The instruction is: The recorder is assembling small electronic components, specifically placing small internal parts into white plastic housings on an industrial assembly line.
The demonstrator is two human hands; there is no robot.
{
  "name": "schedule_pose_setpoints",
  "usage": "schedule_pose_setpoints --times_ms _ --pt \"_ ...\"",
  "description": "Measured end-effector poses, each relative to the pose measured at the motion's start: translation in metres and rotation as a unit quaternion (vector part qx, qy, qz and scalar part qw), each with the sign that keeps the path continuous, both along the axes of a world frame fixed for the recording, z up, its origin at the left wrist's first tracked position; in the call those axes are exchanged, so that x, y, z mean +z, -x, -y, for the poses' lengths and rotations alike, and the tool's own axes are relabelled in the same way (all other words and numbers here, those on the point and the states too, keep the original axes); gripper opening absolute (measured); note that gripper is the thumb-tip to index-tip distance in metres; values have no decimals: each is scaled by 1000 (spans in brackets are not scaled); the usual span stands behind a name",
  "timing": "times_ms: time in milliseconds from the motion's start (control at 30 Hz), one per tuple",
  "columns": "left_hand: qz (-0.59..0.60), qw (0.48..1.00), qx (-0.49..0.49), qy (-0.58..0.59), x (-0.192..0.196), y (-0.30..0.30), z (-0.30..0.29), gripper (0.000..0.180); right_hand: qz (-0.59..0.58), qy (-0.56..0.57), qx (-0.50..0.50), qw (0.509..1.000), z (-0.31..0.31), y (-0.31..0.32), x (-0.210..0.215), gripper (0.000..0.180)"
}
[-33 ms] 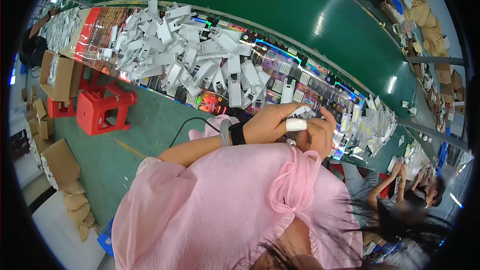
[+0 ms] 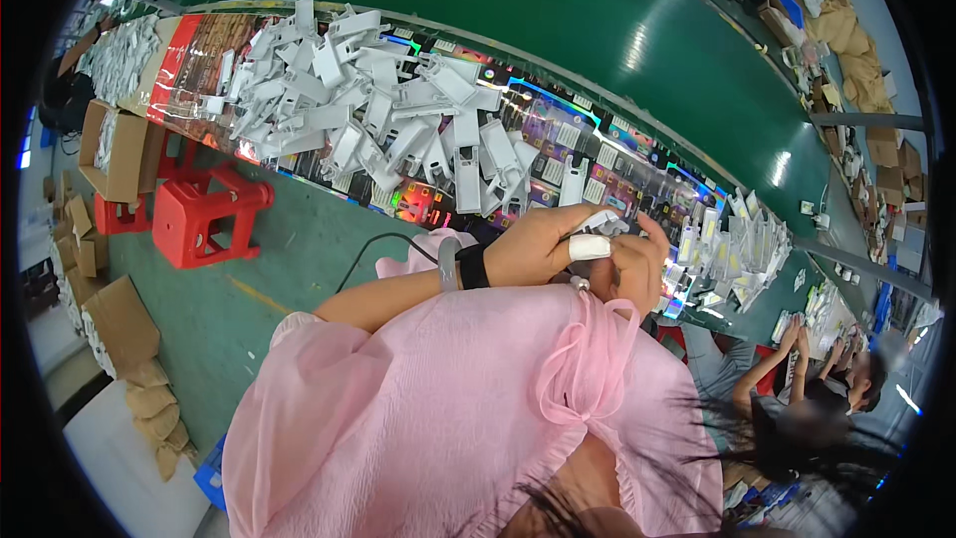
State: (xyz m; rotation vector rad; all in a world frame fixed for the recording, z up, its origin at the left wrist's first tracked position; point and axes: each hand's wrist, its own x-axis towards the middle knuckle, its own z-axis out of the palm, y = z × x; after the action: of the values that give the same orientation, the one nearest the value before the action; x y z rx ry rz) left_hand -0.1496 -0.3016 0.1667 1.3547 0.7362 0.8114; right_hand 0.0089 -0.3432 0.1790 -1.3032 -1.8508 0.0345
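My left hand (image 2: 533, 247), wearing a black wrist strap (image 2: 472, 267) and a pale bangle, is closed around a small white plastic part (image 2: 601, 223). White tape (image 2: 590, 248) wraps the thumb. My right hand (image 2: 637, 264) meets it from the right, fingers bent against the same part; much of the part is hidden by the fingers. Just beyond the hands, a single white plastic casing (image 2: 573, 182) lies on the printed, shiny table covering. A large heap of similar white casings (image 2: 329, 90) spreads to the left.
Several white casings with yellowish patches (image 2: 732, 249) lie to the right. Behind the bench runs a long green surface (image 2: 558, 10). A red stool (image 2: 204, 219) and an open cardboard box (image 2: 118, 154) stand at left. Another person's hands (image 2: 790, 339) work at far right.
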Motion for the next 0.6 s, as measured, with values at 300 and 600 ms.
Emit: schedule_pose_setpoints --times_ms 300,600 --pt "-30 997 10 77 3 0 -9 30 35 -17 11 999 -21 0 5 16" --pt "22 997 -36 67 10 5 -23 43 -71 78 38 994 -25 -13 6 29"
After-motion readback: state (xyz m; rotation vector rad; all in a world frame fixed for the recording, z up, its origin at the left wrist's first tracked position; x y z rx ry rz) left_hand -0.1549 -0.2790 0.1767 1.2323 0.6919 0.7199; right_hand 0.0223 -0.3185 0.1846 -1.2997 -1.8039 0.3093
